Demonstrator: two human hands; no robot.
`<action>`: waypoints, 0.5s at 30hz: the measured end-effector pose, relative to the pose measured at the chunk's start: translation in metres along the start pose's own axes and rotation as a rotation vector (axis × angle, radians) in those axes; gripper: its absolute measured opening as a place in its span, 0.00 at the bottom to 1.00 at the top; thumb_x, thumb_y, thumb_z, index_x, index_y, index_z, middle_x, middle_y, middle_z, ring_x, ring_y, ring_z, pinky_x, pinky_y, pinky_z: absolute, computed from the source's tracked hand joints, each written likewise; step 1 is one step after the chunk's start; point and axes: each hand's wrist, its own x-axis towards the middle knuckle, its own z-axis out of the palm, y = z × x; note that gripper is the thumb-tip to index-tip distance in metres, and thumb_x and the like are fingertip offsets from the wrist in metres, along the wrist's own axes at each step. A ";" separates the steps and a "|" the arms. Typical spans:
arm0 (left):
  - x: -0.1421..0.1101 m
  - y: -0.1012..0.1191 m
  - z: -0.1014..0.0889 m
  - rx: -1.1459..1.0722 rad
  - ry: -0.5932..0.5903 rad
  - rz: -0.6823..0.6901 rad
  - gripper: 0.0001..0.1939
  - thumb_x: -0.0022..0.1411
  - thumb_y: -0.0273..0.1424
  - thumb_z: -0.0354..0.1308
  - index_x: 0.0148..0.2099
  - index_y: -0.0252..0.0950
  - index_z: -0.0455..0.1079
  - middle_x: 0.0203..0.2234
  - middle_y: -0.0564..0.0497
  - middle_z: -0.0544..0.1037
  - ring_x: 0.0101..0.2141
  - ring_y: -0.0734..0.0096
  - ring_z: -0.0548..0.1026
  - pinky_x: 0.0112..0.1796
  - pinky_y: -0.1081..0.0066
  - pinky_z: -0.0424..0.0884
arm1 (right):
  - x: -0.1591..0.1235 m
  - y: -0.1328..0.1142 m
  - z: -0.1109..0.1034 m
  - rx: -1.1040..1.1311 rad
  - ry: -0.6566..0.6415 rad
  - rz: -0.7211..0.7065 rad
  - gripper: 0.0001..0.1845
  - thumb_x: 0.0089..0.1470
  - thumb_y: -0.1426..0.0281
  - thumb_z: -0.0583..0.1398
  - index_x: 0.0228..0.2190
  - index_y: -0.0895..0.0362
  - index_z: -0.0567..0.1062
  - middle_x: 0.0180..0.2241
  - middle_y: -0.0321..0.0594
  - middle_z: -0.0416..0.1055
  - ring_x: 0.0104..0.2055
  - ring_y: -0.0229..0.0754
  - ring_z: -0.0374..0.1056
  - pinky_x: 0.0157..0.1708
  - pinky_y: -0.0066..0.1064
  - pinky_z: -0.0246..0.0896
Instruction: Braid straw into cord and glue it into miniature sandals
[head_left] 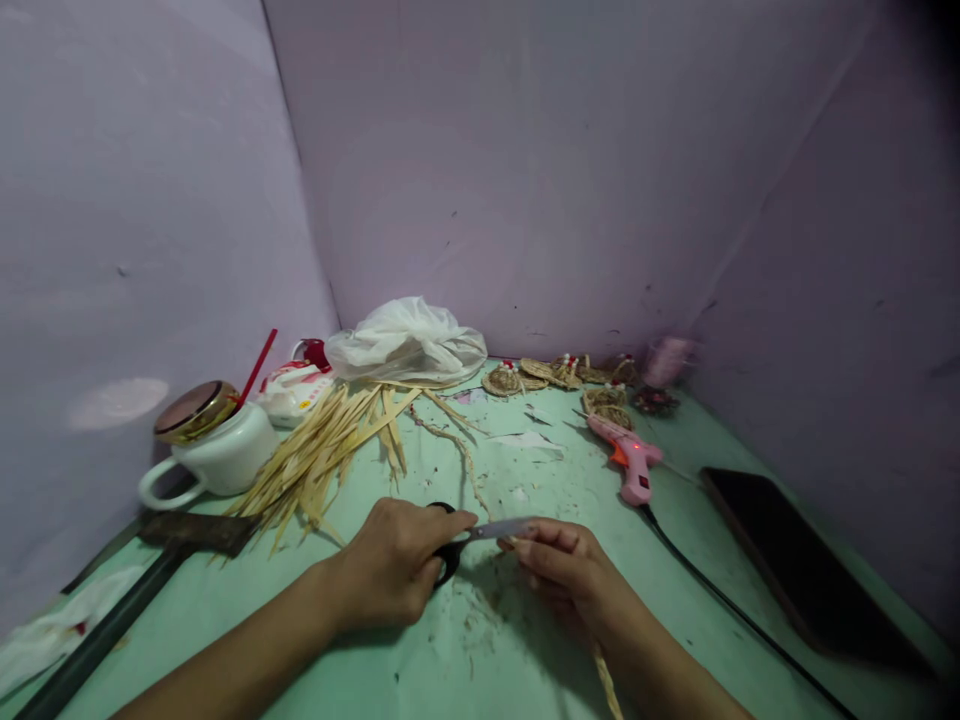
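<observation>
My left hand (pixel 401 565) is closed round the black handles of a pair of scissors (pixel 491 530), whose blades point right. The blade tips reach the fingers of my right hand (pixel 566 570). Those fingers are pinched on a braided straw cord (pixel 606 682), and its tail hangs down below the palm. Whether the blades touch the cord is too small to tell. A thin twisted straw strand (pixel 466 462) lies on the green tabletop (pixel 427 660) just beyond the scissors.
Dry straw strips (pixel 319 455) lie left, near a white mug (pixel 232 450) and a hammer (pixel 199 535). A white plastic bag (pixel 409 340) sits behind. Woven straw ornaments (pixel 506 379) line the back. At right are a pink glue gun (pixel 636 465) with its cord, and a dark tablet (pixel 802 560).
</observation>
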 end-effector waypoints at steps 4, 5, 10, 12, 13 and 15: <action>0.009 0.000 -0.001 -0.530 0.268 -0.402 0.16 0.48 0.24 0.52 0.42 0.35 0.66 0.25 0.52 0.73 0.26 0.72 0.71 0.28 0.72 0.64 | -0.002 -0.001 0.005 -0.110 -0.023 0.021 0.15 0.36 0.62 0.66 0.24 0.60 0.73 0.14 0.33 0.66 0.12 0.26 0.50 0.13 0.20 0.37; 0.011 0.001 -0.001 -0.691 0.320 -0.512 0.16 0.48 0.27 0.55 0.42 0.34 0.65 0.23 0.53 0.73 0.23 0.73 0.70 0.26 0.73 0.63 | -0.003 0.000 0.007 -0.137 -0.042 0.016 0.16 0.37 0.61 0.65 0.24 0.60 0.72 0.14 0.33 0.67 0.13 0.27 0.51 0.13 0.20 0.40; 0.018 0.009 0.006 -1.213 0.364 -0.775 0.24 0.42 0.33 0.62 0.42 0.32 0.61 0.22 0.51 0.74 0.18 0.77 0.67 0.17 0.79 0.54 | -0.008 0.005 0.014 -0.261 -0.144 -0.022 0.19 0.39 0.58 0.64 0.28 0.60 0.72 0.21 0.36 0.71 0.12 0.26 0.50 0.12 0.21 0.44; 0.019 0.012 0.010 -1.324 0.377 -0.800 0.24 0.42 0.32 0.63 0.42 0.33 0.61 0.23 0.50 0.75 0.17 0.79 0.67 0.16 0.80 0.51 | -0.010 0.008 0.015 -0.282 -0.190 -0.009 0.19 0.40 0.57 0.64 0.30 0.60 0.72 0.24 0.37 0.72 0.12 0.25 0.50 0.12 0.21 0.44; 0.019 0.013 0.012 -1.381 0.393 -0.802 0.24 0.41 0.31 0.63 0.42 0.33 0.61 0.23 0.51 0.74 0.18 0.79 0.67 0.16 0.80 0.51 | -0.011 0.010 0.015 -0.283 -0.213 0.006 0.19 0.40 0.57 0.64 0.30 0.60 0.72 0.25 0.37 0.72 0.12 0.26 0.50 0.12 0.21 0.45; 0.020 0.015 0.016 -1.466 0.441 -0.790 0.24 0.40 0.28 0.64 0.42 0.34 0.61 0.21 0.54 0.73 0.18 0.79 0.68 0.17 0.81 0.53 | -0.014 0.012 0.016 -0.257 -0.242 0.041 0.19 0.39 0.58 0.65 0.29 0.60 0.72 0.23 0.37 0.71 0.14 0.27 0.53 0.15 0.22 0.48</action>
